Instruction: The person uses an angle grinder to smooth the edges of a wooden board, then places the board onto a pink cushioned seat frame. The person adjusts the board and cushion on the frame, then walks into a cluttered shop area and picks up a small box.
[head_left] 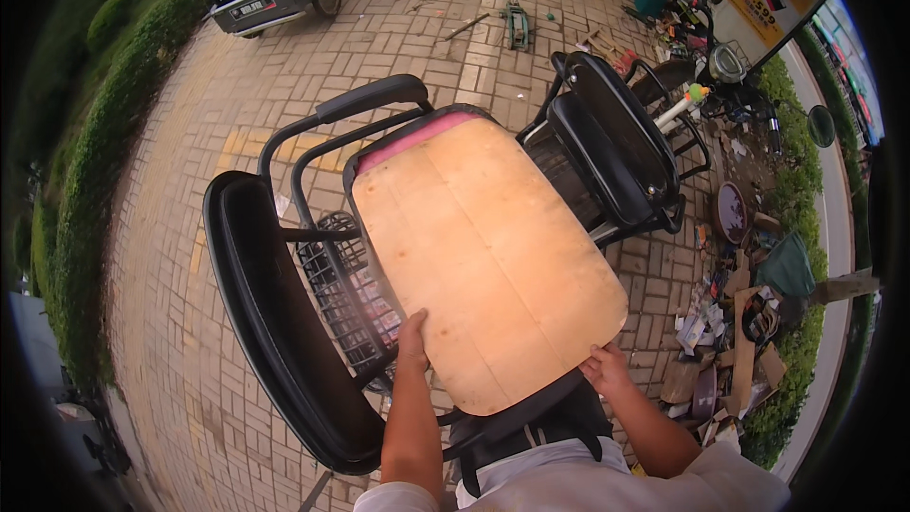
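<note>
A pale plywood board [483, 256] with rounded corners lies over the seat frame in front of me. At its far end a strip of pink fabric [417, 140] with a black border shows from beneath. My left hand [413, 341] grips the board's near left edge, its fingers partly hidden. At the near right corner, my right hand [608, 369] holds the edge with thumb and fingers. A black padded backrest [270, 322] stands to the left of the board, and a black padded seat [602, 152] is to its right.
Black armrest tubing [370, 100] curves round the far left. Below the board's left side is a wire basket [353, 299]. Scrap and cardboard [744, 360] lie in a heap at right, near a purple basin [731, 212]. A cargo tricycle [270, 0] stands far left on the brick paving.
</note>
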The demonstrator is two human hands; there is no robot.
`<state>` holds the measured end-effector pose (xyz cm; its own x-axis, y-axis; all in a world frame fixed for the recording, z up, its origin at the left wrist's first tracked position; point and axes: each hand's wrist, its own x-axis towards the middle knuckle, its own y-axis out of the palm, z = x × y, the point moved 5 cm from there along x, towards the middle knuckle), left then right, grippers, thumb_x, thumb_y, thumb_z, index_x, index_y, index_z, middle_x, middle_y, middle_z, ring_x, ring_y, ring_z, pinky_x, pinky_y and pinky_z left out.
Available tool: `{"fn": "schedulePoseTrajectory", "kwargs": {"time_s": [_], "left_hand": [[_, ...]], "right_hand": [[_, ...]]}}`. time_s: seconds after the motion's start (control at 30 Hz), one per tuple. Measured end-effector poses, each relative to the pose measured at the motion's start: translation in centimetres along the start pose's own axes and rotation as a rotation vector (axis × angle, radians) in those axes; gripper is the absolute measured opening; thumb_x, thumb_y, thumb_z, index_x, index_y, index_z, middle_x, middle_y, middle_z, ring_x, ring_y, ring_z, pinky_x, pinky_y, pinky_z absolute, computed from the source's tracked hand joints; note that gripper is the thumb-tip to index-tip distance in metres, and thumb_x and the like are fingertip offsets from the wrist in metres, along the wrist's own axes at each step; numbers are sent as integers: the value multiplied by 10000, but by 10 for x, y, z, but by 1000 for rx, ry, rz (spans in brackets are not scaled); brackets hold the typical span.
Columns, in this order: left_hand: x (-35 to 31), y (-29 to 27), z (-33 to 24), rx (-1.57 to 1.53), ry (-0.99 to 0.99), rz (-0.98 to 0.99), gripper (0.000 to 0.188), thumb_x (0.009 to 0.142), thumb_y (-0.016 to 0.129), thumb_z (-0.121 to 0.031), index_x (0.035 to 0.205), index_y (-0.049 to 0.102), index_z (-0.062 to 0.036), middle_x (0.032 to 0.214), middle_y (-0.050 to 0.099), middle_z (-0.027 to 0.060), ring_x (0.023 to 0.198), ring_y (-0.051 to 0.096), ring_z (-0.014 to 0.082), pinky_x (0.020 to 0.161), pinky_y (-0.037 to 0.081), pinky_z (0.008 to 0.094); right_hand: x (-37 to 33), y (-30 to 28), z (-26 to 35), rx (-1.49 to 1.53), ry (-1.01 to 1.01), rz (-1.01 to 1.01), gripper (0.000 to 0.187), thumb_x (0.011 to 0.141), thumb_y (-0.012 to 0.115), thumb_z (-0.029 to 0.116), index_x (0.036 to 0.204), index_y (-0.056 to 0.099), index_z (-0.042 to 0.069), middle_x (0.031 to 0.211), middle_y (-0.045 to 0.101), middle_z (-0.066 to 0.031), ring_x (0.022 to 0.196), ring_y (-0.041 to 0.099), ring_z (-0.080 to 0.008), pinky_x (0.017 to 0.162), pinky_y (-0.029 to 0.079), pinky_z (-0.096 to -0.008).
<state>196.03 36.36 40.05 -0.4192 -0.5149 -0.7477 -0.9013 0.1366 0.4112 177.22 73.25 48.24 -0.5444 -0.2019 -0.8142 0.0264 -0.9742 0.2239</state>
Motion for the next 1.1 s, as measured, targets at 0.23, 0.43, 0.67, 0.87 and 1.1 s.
{"fn": "schedulePoseTrajectory", "kwargs": {"time_s": [0.23,0.43,0.67,0.87,1.1], "left_hand": [[46,3,-109,1030,895,-692,431,883,631,-171,1246,554,49,1095,655,231,1025,632,372,863,496,441],[125,-12,-154,1283,687,-737,529,846,680,-318,1236,591,29,1070,689,227,1017,656,380,897,509,447],[155,-27,-150,1093,566,-688,327,843,667,-232,1033,684,33,989,699,224,942,672,375,829,513,440],[178,-48,-146,1040,485,-698,406,886,615,-296,1124,652,30,1047,680,251,1010,648,407,887,498,444],[186,-16,-151,1159,626,-685,366,939,540,-290,1004,673,44,931,697,222,891,667,404,785,507,466]], "right_hand": [[0,0,0,6,-7,-54,285,916,581,55,1196,526,54,1100,636,-97,1026,644,-283,909,517,-484],[-4,9,16,7,-20,50,301,907,604,68,1195,517,64,1093,639,-92,1003,647,-269,891,529,-450],[-10,-7,17,-26,-40,-17,310,892,630,77,1181,517,77,1093,645,-94,989,652,-274,884,523,-491],[-6,-3,16,-80,-16,-78,298,887,635,76,1165,527,83,1084,649,-85,960,660,-263,861,536,-489],[-24,7,31,-100,-24,-147,267,890,627,74,1145,546,78,1029,663,-72,890,665,-231,826,553,-458]]}}
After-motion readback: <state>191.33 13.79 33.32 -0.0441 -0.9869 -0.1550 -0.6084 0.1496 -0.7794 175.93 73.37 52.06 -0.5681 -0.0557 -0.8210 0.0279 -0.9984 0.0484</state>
